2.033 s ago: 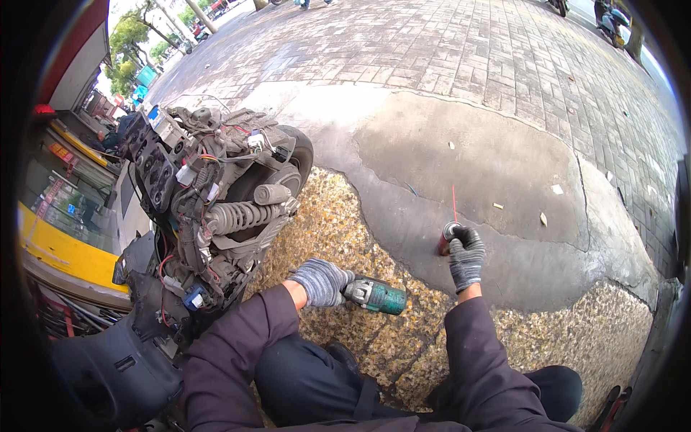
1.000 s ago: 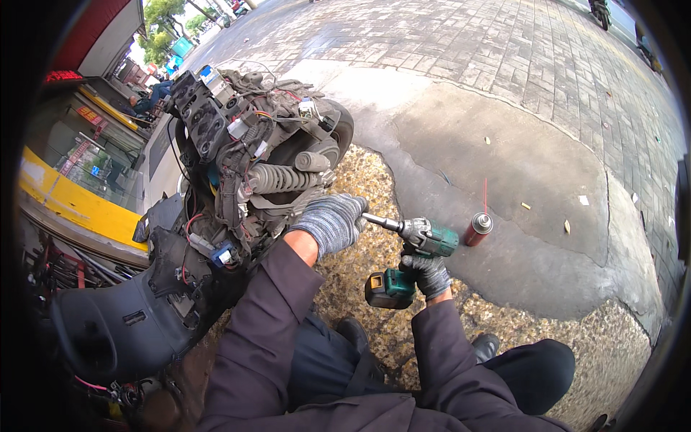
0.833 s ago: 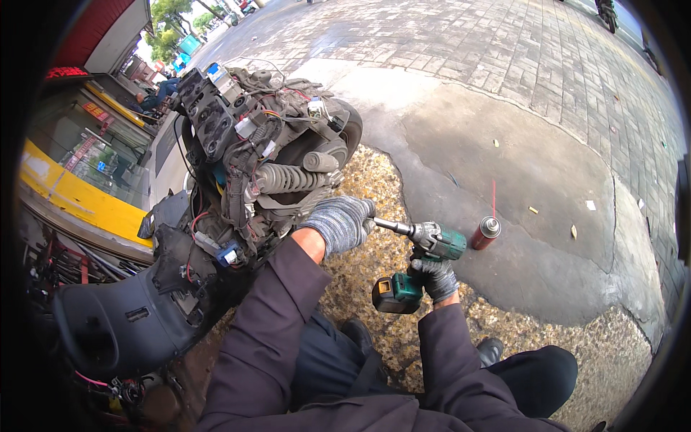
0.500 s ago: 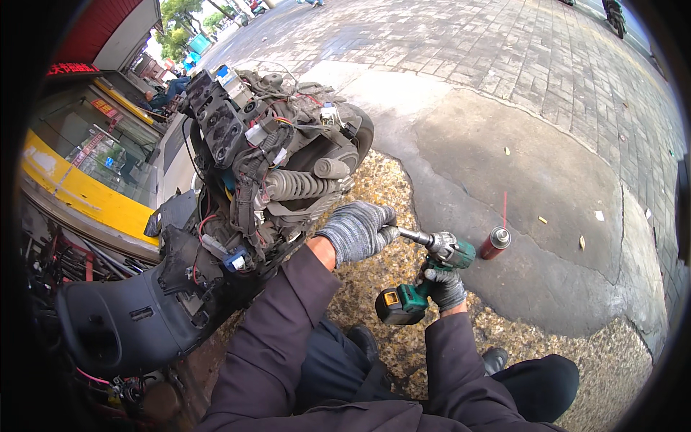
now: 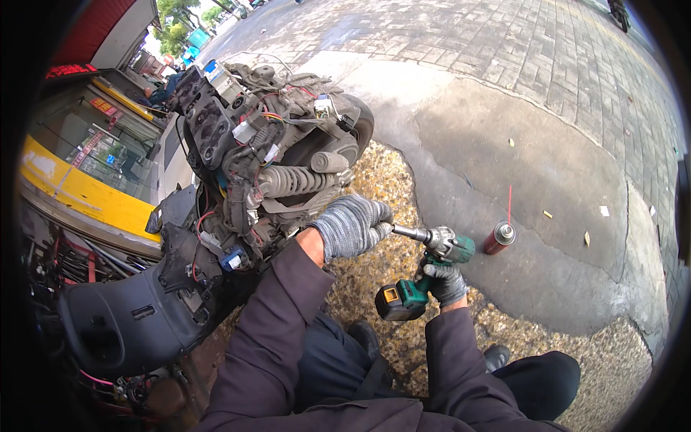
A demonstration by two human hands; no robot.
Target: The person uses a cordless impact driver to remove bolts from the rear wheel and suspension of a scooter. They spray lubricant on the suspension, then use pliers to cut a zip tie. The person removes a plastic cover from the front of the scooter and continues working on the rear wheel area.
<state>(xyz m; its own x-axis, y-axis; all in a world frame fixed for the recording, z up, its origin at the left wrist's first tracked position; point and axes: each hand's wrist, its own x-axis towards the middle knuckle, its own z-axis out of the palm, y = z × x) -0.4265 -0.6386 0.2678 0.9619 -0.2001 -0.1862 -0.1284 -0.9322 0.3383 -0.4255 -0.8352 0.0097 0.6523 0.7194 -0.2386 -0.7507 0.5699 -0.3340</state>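
My left hand point(image 5: 354, 227), in a grey knit glove, is closed round the end of a silver socket fitting point(image 5: 410, 232) on a teal cordless impact wrench point(image 5: 455, 248). The wrench's handle is in my right hand point(image 5: 446, 282), also gloved, with its black battery hanging below. Just left of my left hand stands a stripped scooter with exposed wiring point(image 5: 255, 137), a coil-spring shock point(image 5: 295, 183) and part of a wheel point(image 5: 363, 126). A red spray can point(image 5: 497, 239) with a thin red straw stands upright on the concrete, right of the wrench.
A dark plastic body panel point(image 5: 122, 317) lies along the lower left, near loose parts. A shopfront with a yellow sill point(image 5: 79, 201) runs behind the scooter, and a seated person point(image 5: 162, 93) shows beyond it. Paving point(image 5: 489, 50) stretches to parked two-wheelers point(image 5: 619, 14) and trees.
Since two seconds ago, my right hand has let go of the spray can and taken the wrench's handle. My left hand has moved up and grips the socket end instead of the tool's body.
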